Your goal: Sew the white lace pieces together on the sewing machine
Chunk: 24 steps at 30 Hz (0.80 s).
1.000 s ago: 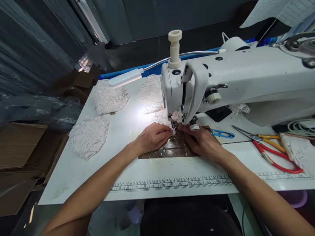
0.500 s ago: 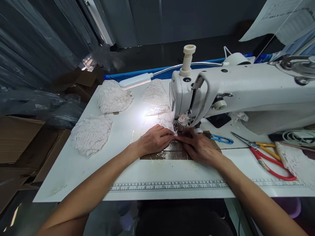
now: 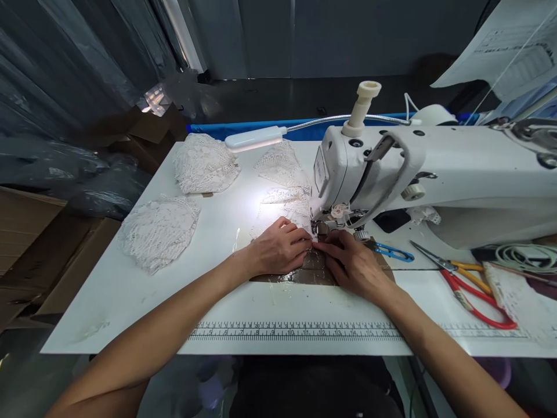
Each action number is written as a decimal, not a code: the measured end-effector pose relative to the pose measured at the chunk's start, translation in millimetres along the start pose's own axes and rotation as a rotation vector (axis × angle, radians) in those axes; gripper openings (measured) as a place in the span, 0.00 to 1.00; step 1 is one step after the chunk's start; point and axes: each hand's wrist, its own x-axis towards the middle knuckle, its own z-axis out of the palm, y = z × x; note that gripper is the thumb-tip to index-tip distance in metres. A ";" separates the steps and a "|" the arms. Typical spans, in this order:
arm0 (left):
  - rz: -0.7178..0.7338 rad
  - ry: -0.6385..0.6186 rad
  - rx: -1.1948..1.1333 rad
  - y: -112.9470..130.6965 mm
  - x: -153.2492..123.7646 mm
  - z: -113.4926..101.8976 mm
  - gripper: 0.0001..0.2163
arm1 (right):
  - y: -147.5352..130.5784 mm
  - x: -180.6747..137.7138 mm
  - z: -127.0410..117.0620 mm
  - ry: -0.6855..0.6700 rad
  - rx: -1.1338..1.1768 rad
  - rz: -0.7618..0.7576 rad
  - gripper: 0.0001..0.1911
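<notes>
White lace fabric (image 3: 285, 203) lies under the needle end of a white sewing machine (image 3: 456, 165), and its near edge runs to my fingertips. My left hand (image 3: 281, 247) rests on this edge with its fingers bent and drawn together. From the other side, my right hand (image 3: 354, 264) pinches the same edge between thumb and forefinger, just in front of the presser foot (image 3: 321, 228). The fingertips of both hands almost meet. Most of the gripped edge is hidden by my fingers. A brown plate (image 3: 319, 276) lies beneath my hands.
Two lace piles (image 3: 161, 232) (image 3: 204, 165) sit at the left. A lamp (image 3: 255, 139) lights the fabric. Blue thread snips (image 3: 394, 252), red-handled scissors (image 3: 474, 296) and a lace scrap (image 3: 520, 296) lie to the right. A printed ruler (image 3: 296, 332) runs along the front edge.
The view has shifted slightly, so the machine appears a little further right. Both hands stay at the presser foot in nearly the same pose, holding the lace edge.
</notes>
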 end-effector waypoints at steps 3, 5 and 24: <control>0.002 -0.005 -0.004 -0.9 0.2 -1.0 0.09 | -3.3 1.2 -0.3 -0.005 -0.042 0.001 0.19; -0.003 -0.015 -0.013 -1.7 0.0 -1.2 0.10 | -5.7 2.3 -1.1 -0.016 -0.078 0.006 0.18; -0.151 -0.132 -0.106 -7.8 1.3 -6.4 0.17 | -8.7 11.0 -10.5 -0.101 -0.165 0.146 0.17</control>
